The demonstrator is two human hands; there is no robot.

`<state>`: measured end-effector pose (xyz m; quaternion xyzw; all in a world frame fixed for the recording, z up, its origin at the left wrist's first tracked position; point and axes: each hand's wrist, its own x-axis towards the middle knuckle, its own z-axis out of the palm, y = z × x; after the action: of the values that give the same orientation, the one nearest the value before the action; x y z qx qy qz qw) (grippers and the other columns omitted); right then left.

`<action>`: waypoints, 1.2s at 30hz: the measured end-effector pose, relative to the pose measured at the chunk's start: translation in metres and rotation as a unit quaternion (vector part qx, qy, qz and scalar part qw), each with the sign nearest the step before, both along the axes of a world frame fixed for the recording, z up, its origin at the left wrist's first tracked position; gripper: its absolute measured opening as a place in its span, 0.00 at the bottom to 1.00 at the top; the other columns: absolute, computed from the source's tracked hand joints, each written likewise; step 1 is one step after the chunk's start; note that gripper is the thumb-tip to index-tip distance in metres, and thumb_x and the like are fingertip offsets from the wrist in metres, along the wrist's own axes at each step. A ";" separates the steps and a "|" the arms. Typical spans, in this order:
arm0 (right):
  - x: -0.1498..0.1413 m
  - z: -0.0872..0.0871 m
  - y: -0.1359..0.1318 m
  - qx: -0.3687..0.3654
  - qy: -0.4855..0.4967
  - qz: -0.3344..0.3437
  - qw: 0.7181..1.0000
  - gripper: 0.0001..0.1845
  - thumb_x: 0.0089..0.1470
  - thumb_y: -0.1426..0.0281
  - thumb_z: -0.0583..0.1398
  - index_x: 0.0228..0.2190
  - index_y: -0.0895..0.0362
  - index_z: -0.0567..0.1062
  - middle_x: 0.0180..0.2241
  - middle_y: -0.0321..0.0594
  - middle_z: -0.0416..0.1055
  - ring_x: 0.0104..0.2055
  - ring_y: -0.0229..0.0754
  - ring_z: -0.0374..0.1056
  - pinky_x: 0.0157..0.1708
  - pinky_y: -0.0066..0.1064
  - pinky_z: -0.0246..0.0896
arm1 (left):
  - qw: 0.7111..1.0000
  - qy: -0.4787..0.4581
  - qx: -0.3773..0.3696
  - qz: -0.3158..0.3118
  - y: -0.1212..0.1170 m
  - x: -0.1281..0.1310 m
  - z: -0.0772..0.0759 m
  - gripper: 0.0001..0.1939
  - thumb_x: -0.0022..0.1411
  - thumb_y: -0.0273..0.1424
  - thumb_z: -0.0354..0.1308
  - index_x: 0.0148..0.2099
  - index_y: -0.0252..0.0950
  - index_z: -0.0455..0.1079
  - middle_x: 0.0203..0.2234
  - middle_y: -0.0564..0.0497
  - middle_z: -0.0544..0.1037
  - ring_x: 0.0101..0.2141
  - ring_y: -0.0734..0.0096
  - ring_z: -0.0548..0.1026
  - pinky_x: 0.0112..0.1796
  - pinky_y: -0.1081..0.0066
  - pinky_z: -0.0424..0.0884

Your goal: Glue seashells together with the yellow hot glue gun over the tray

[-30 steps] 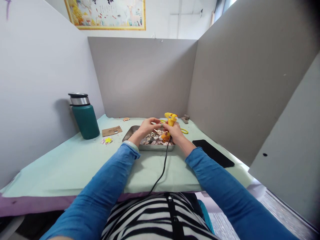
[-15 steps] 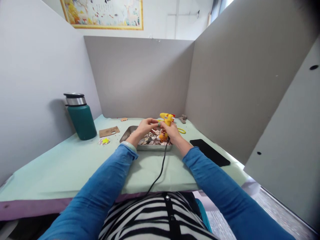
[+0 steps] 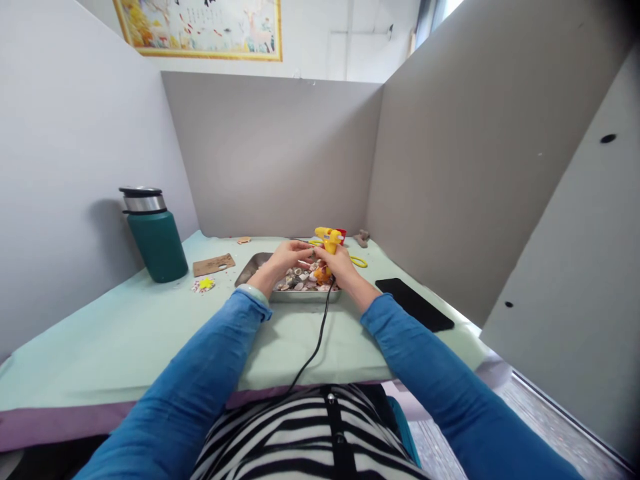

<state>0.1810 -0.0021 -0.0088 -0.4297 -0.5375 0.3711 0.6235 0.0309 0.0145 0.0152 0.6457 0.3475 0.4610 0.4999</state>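
Observation:
My right hand [image 3: 340,263] is wrapped round the handle of a yellow hot glue gun [image 3: 329,235], whose body points left and whose black cord [image 3: 320,337] runs down toward my lap. Close beside it, my left hand [image 3: 290,257] has its fingers curled and pinched near the right thumb; a tiny greenish thing shows at the fingertips, too small to name. Both hands are above a metal tray [image 3: 280,298] full of shells [image 3: 300,279]. An orange object [image 3: 323,275] shows in the tray under my right hand.
A green bottle [image 3: 157,247] stands at left, near a brown cardboard piece [image 3: 214,265] and a yellow star decoration [image 3: 205,285]. At right lies a black flat rectangle [image 3: 415,305]. Behind my hands are a yellow loop [image 3: 359,261] and a small grey-brown object [image 3: 361,238]. Grey partitions [image 3: 270,153] surround the table.
The whole view has shifted slightly, so things sit a little farther left. Both hands keep nearly the same pose over the tray, with the glue gun still in my right hand.

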 end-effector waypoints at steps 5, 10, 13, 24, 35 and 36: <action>0.000 0.000 -0.001 -0.006 -0.014 -0.004 1.000 0.11 0.48 0.64 0.64 0.32 0.56 0.73 0.24 0.35 0.70 0.21 0.35 0.64 0.18 0.27 0.61 | 1.000 0.018 0.011 0.007 -0.005 0.002 0.002 0.17 0.47 0.30 0.73 0.37 0.29 0.73 0.29 0.49 0.78 0.28 0.73 0.76 0.33 0.69 0.74; -0.001 0.001 -0.001 0.001 0.000 -0.006 1.000 0.09 0.49 0.64 0.63 0.30 0.56 0.71 0.24 0.34 0.69 0.21 0.35 0.63 0.18 0.27 0.60 | 1.000 0.013 0.012 0.016 -0.003 0.002 0.003 0.13 0.51 0.29 0.71 0.37 0.29 0.73 0.30 0.49 0.78 0.29 0.73 0.77 0.35 0.68 0.75; -0.001 0.001 0.002 -0.008 0.023 -0.020 1.000 0.09 0.46 0.67 0.63 0.30 0.56 0.70 0.23 0.33 0.68 0.20 0.35 0.62 0.18 0.27 0.60 | 1.000 -0.016 -0.001 0.009 0.002 0.000 0.001 0.12 0.52 0.27 0.70 0.38 0.29 0.73 0.31 0.48 0.78 0.29 0.74 0.77 0.37 0.68 0.75; -0.001 0.000 0.002 0.005 0.011 -0.007 1.000 0.14 0.42 0.70 0.66 0.33 0.55 0.69 0.23 0.31 0.67 0.22 0.36 0.64 0.19 0.27 0.60 | 0.997 -0.049 -0.006 -0.056 0.011 -0.004 -0.006 0.20 0.47 0.25 0.71 0.44 0.29 0.75 0.37 0.45 0.79 0.33 0.72 0.77 0.41 0.68 0.73; -0.001 -0.001 0.004 0.010 0.040 -0.036 0.998 0.16 0.43 0.68 0.66 0.35 0.56 0.68 0.25 0.31 0.68 0.22 0.35 0.65 0.21 0.27 0.62 | 0.999 -0.027 0.012 -0.017 0.019 -0.006 -0.010 0.19 0.46 0.21 0.68 0.44 0.31 0.76 0.37 0.46 0.79 0.34 0.72 0.76 0.43 0.66 0.71; -0.001 -0.001 0.004 0.013 0.041 -0.037 0.998 0.17 0.42 0.69 0.66 0.36 0.56 0.68 0.25 0.31 0.68 0.23 0.36 0.65 0.21 0.27 0.62 | 0.999 -0.026 0.016 -0.013 0.020 -0.005 -0.011 0.19 0.46 0.20 0.68 0.44 0.31 0.76 0.37 0.46 0.79 0.34 0.72 0.76 0.43 0.66 0.71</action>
<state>0.1800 0.0020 -0.0099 -0.4255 -0.4997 0.3582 0.6641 0.0255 0.0341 0.0045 0.6457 0.3190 0.4764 0.5044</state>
